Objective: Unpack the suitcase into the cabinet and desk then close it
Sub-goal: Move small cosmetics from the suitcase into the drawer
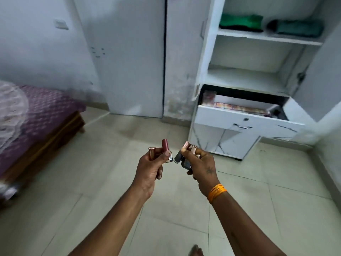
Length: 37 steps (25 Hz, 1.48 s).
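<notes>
Both hands are held out in front over the tiled floor (239, 209), close together but apart. The left hand (150, 168) is curled round a few small cosmetic tubes (165, 145), one dark pink with a rounded cap, one gold-capped, standing upright above the fingers. The right hand (202, 166) is clenched on a bundle of similar small tubes and bottles (186, 150), tilted leftward; their exact number cannot be told. An orange thread band (216, 192) is worn on the right wrist.

The white cabinet (208, 58) is seen ahead to the right, with its door open. Folded green clothes (241, 23) and folded teal clothes (299, 27) are lying on the top shelf. The drawer (239, 119) below the shelves is pulled out; flat patterned items are seen inside, blurred. A bed with a purple cover (44, 108) is seen at left.
</notes>
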### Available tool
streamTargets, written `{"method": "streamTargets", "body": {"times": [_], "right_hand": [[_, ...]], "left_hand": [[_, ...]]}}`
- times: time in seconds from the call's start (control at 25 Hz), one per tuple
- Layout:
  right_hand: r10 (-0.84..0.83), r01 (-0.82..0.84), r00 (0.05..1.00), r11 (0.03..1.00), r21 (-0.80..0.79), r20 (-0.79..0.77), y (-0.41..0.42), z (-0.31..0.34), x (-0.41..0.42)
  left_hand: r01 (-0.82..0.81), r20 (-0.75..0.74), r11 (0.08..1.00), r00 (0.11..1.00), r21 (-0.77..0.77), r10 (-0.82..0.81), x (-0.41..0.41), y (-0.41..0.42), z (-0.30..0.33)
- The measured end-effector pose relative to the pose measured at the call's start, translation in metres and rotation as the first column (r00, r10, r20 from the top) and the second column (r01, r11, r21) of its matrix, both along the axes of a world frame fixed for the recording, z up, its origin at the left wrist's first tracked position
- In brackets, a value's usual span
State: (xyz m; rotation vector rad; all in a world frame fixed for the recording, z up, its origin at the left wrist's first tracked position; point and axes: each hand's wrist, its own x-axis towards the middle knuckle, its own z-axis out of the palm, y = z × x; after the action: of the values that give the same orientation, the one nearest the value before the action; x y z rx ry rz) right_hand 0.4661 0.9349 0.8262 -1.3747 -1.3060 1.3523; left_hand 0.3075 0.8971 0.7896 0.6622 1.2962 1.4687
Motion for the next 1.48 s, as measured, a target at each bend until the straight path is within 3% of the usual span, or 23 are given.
{"method": "streamTargets", "body": {"times": [0.28,0.48,0.64,0.96,1.24,1.36,1.48], "right_hand": [[-0.115,0.115,0.993,0.993,0.022,0.006,0.134,-0.003,0.137],[-0.203,0.203,0.978,0.979,0.024,0.035,0.213,-0.018,0.193],[-0.328,0.328,0.944,0.945,0.000,0.037,0.290,-0.041,0.207],[-0.380,0.380,0.925,0.925,-0.005,-0.013,0.466,-0.042,0.203],[-0.357,0.365,0.913,0.931,-0.005,0.195,0.604,-0.091,0.201],[-0.290,0.314,0.918,0.948,-0.047,0.271,0.653,-0.124,0.213],[-0.200,0.243,0.909,0.967,-0.075,0.365,0.700,-0.162,0.236]], "left_hand": [[0.068,0.037,0.997,0.997,-0.031,-0.066,0.131,0.162,-0.010],[0.143,0.024,0.987,0.990,-0.078,-0.142,0.177,0.249,-0.022],[0.178,-0.003,0.980,0.984,-0.093,-0.179,0.186,0.335,-0.033],[0.292,-0.081,0.947,0.949,-0.137,-0.304,0.190,0.523,-0.040],[0.232,-0.039,0.939,0.967,-0.255,-0.250,0.212,0.634,-0.079],[0.172,-0.127,0.935,0.967,-0.309,-0.220,0.218,0.672,-0.105],[0.087,-0.415,0.903,0.866,-0.421,-0.278,0.231,0.713,-0.133]]}}
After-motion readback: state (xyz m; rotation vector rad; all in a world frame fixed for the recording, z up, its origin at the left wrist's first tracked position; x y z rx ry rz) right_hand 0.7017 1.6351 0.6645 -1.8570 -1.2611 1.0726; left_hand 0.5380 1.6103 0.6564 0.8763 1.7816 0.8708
